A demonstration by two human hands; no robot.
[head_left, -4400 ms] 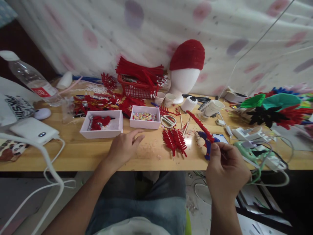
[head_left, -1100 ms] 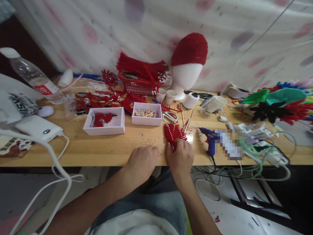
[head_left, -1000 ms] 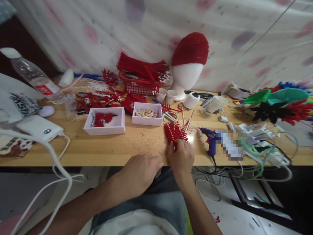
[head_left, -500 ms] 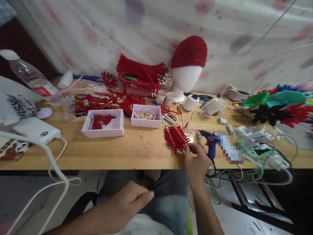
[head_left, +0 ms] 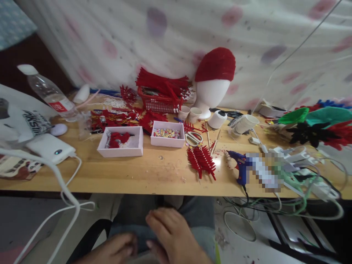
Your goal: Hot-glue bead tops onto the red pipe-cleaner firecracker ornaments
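Note:
Both my hands are down over my lap, below the front edge of the wooden table [head_left: 143, 176], and touch nothing on it. My right hand [head_left: 172, 234] lies with its fingers stretched toward the left and holds nothing. My left hand [head_left: 114, 252] is just beside it, low in the picture and smeared, so its fingers do not show clearly. On the table above them lies a bunch of red feather-like ornaments [head_left: 201, 161]. A blue glue gun [head_left: 238, 165] lies to their right and scissors [head_left: 193, 138] just behind them.
Two pink boxes [head_left: 121, 141] [head_left: 167, 133] hold red pieces and beads. Behind stand a red basket [head_left: 159, 102], a foam head with a red cap [head_left: 213, 82], cups, and a water bottle [head_left: 49, 93]. A power bank [head_left: 51, 148] with white cable lies left. Cables and coloured feathers crowd the right.
My right hand has let go of the red ornaments and dropped from the table to my lap, beside my left hand. The ornaments stay on the table.

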